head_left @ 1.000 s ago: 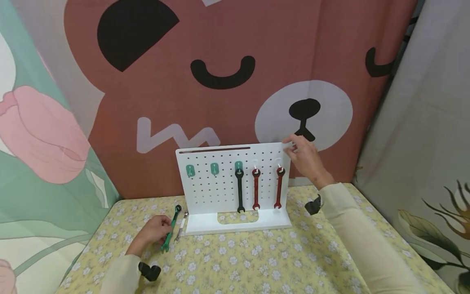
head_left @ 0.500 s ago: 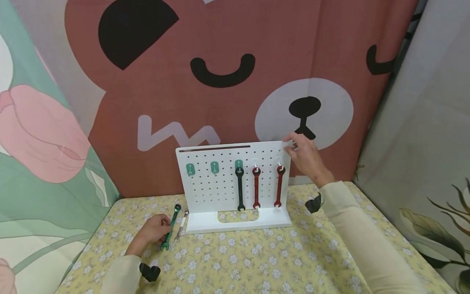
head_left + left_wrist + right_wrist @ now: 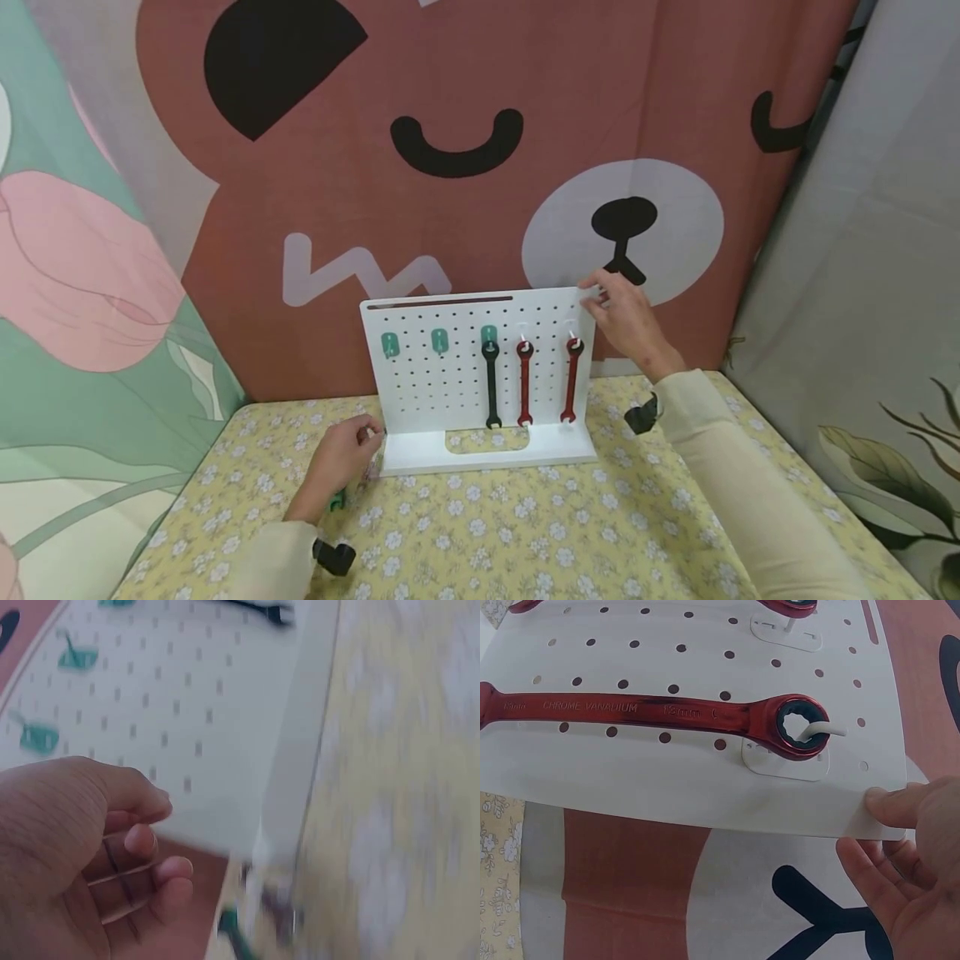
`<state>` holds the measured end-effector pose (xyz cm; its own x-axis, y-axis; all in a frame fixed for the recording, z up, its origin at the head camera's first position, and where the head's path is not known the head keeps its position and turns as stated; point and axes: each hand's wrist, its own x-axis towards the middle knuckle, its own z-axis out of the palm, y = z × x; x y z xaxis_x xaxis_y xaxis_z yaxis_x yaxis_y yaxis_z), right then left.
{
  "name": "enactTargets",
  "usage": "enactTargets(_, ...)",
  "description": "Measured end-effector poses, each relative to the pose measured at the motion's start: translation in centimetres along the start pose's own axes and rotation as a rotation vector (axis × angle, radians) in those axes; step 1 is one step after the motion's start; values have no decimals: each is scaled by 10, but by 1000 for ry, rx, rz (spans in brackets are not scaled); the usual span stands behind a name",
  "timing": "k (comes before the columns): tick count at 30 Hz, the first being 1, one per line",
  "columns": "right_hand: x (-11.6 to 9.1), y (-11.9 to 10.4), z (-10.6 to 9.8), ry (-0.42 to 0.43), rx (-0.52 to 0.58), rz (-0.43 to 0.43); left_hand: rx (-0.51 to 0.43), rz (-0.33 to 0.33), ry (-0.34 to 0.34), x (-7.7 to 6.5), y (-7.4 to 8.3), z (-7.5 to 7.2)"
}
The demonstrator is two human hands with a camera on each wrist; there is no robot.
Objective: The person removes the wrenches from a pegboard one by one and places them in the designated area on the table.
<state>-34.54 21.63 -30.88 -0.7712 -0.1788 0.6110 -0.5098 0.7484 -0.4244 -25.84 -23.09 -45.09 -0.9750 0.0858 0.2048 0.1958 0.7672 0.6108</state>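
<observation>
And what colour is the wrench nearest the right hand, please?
That wrench is a glossy red, seen best in the right wrist view.

"Where's the left hand [image 3: 341, 458]?"
"Left of centre, in the lower part of the head view, fingers loosely curled."
"And the right hand [image 3: 626, 315]?"
"Higher, right of centre, thumb and fingers pinching."
"Arms?"
"The left forearm [image 3: 276, 560] sits low; the right forearm [image 3: 750, 483] slants up from the lower right."
</observation>
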Motion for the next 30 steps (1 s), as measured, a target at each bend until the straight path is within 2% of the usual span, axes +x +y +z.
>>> enactTargets(7, 0, 1, -1, 6, 10, 6, -103, 263, -44, 17, 45, 21)
enactTargets(12, 0, 1, -1, 5, 11, -6, -183, 335, -61, 30, 71, 43)
enactTargets(21, 0, 2, 1, 7, 21, -12, -339, 318, -39, 50, 103, 80)
enactTargets(28, 0, 2, 0, 6, 20, -13, -534, 170, -33, 54, 121, 94)
enactTargets(30, 0, 2, 0, 6, 20, -8, -566, 148, -23, 56, 124, 96)
